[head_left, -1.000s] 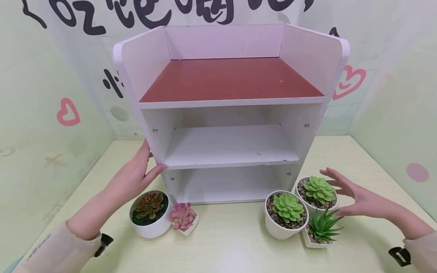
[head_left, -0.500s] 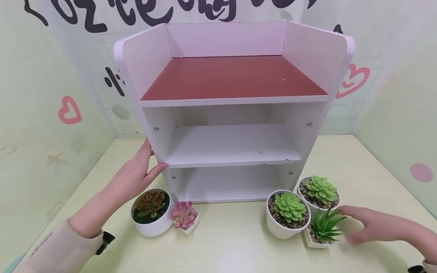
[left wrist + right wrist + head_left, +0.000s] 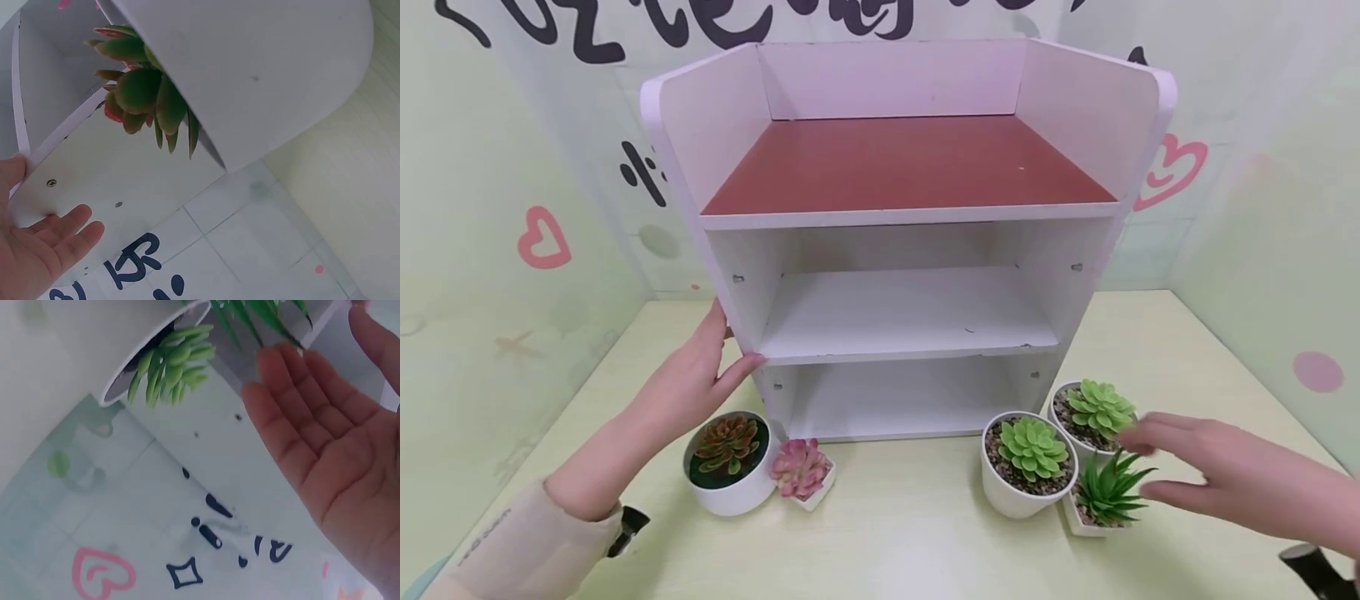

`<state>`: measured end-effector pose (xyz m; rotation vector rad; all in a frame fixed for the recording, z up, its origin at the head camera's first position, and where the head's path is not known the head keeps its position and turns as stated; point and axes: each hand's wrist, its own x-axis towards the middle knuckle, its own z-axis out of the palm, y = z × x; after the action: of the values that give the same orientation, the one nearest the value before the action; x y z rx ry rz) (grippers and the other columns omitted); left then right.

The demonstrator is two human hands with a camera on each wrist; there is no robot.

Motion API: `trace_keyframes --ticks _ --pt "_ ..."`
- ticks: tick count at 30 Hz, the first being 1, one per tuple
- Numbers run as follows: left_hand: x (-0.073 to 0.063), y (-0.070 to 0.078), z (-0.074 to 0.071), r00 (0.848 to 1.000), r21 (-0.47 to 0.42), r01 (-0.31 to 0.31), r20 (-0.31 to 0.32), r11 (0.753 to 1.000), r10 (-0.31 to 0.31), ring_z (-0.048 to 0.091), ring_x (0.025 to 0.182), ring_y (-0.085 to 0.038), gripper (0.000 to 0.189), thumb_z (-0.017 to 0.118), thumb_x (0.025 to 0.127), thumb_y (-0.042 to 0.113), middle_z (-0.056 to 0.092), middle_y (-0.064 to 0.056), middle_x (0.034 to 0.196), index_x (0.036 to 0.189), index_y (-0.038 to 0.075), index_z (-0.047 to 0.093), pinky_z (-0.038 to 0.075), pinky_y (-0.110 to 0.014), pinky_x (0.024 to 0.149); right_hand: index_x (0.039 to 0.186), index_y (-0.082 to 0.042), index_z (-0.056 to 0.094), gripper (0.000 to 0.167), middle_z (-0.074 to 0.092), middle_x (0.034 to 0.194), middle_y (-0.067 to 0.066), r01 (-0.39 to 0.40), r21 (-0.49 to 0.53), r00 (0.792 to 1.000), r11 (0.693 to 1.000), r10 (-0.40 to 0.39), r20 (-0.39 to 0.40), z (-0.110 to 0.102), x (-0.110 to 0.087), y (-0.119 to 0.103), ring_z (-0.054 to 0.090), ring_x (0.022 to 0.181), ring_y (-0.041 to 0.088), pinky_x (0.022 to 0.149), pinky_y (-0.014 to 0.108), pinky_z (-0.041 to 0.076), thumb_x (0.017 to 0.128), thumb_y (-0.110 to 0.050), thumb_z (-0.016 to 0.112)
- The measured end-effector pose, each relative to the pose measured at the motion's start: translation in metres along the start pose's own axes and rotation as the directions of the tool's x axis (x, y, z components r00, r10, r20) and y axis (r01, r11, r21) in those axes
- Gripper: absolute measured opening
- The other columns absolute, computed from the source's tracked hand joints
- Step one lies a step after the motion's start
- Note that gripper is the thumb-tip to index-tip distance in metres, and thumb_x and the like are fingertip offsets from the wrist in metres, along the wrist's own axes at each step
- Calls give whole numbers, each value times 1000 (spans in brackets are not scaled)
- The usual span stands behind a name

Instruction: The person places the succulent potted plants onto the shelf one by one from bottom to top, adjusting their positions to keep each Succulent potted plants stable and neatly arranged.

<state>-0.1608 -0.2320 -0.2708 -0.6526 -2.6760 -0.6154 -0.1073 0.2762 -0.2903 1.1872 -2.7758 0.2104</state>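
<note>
My left hand (image 3: 685, 379) rests against the left side of a white shelf unit (image 3: 910, 357), thumb at the front edge of its middle board and relaxed fingers along the side panel. Below it stand a round white pot with a reddish-green succulent (image 3: 727, 446) and a small pot with a pink succulent (image 3: 800, 468). My right hand (image 3: 1217, 471) hovers at the right, holding nothing, its fingers extended. Fingertips reach close to a spiky green aloe-like plant (image 3: 1108, 492) in a small white pot. Two round white pots with light-green succulents (image 3: 1032, 450) (image 3: 1101, 408) stand beside it.
The unit has a red top board (image 3: 910, 162) with raised white sides and two compartments below. It stands on a pale wooden table (image 3: 895, 525). Walls with lettering and pink hearts (image 3: 544, 237) enclose the table at the back and sides.
My right hand dropped lower beside the aloe-like plant, then moved up and left so its fingers come over toward it. The left hand and the pots have stayed in place.
</note>
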Motion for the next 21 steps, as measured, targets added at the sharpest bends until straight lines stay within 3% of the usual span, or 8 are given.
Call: trace_keyframes --ticks 5,9,21 --pt "0 0 -1 1000 5 -2 2 1000 2 47 116 -39 86 61 88 23 30 -19 141 147 14 0 42 -56 90 129 -14 49 67 53 125 1 -127 11 992 992 127 1 3 27 -24 50 114 23 87 38 47 75 -47 69" --pt "0 1 -1 1000 6 0 2 1000 0 46 117 -38 86 62 87 22 31 -19 140 147 14 1 41 -57 90 132 -10 45 75 52 126 5 -138 52 990 989 137 28 5 42 -32 46 117 28 92 48 42 74 -50 69" --pt "2 1 0 1000 2 6 14 1000 -6 45 117 -39 89 63 86 22 30 -19 141 147 16 -1 41 -58 90 138 -1 32 89 43 136 14 -114 47 987 992 108 123 10 53 -41 42 123 32 95 49 40 73 -46 72"
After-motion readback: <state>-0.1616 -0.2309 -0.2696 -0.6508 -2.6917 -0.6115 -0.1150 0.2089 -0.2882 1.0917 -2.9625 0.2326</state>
